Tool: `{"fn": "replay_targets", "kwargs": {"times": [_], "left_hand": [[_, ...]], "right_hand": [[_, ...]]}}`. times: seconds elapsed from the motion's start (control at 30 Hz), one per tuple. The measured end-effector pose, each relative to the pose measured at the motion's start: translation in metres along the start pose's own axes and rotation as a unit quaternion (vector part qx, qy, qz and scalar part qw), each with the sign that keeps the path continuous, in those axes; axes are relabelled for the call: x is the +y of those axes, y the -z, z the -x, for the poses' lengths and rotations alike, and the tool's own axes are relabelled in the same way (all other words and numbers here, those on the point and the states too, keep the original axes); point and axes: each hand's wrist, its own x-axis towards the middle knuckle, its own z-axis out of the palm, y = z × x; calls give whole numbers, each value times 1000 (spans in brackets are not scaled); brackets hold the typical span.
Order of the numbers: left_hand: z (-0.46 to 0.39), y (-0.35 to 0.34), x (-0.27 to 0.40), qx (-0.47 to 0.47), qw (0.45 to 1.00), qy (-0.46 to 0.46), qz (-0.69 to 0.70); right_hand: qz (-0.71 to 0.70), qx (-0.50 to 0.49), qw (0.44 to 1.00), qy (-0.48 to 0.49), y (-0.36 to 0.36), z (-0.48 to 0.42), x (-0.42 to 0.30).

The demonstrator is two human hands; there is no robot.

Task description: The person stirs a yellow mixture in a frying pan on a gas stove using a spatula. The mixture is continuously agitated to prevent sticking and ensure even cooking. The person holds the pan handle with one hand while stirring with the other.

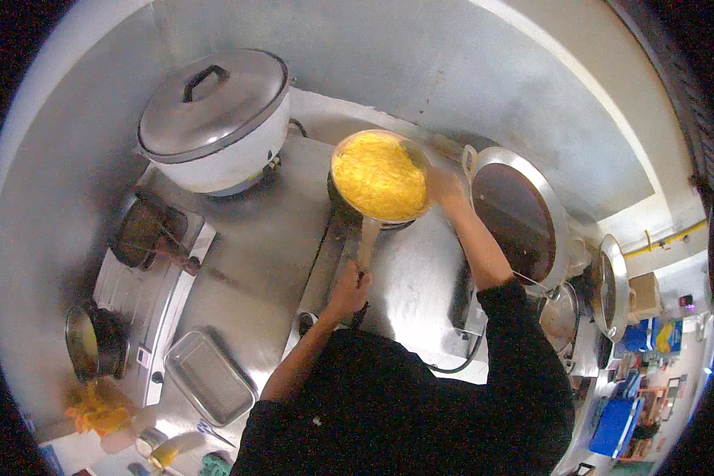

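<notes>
A round pan [379,217] filled with a yellow, shredded-looking food [381,172] sits over a dark burner in front of me. My left hand [350,293] is closed around the lower end of the pan's long handle [367,244]. At the pan's right rim is my right hand [445,185], blurred, with its fingers bent; whether it holds a tool or touches the rim cannot be made out. Just right of that hand stands a large metal wok [562,238] of dark liquid [514,220], its loop handle near my wrist.
A large lidded rice cooker [214,131] stands at the upper left. Below it are a dark mesh basket [149,232], a small pot [82,342] and a metal tray [211,378]. Scissors [214,433] lie nearby. More wide pans [608,285] stand at the right, before blue containers [616,425].
</notes>
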Motion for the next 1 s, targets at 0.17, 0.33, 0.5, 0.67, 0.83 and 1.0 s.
{"fn": "replay_targets", "kwargs": {"times": [0.17, 0.33, 0.5, 0.67, 0.83, 1.0], "left_hand": [[5, 0, 6, 11, 998, 8, -60], [4, -1, 5, 7, 998, 13, -62], [3, 0, 7, 9, 999, 41, 19], [0, -2, 2, -27, 998, 34, 33], [2, -6, -3, -7, 999, 34, -27], [4, 8, 25, -2, 998, 48, 28]], "right_hand": [[-26, -121, 989, 76, 42, -57, -16], [106, -140, 955, 241, 79, -66, -15], [196, -133, 932, 275, 124, 13, -26], [60, -27, 991, 114, 30, 75, -43], [32, -48, 996, -62, 26, 43, -65], [89, -76, 993, 13, 145, 79, -66]]}}
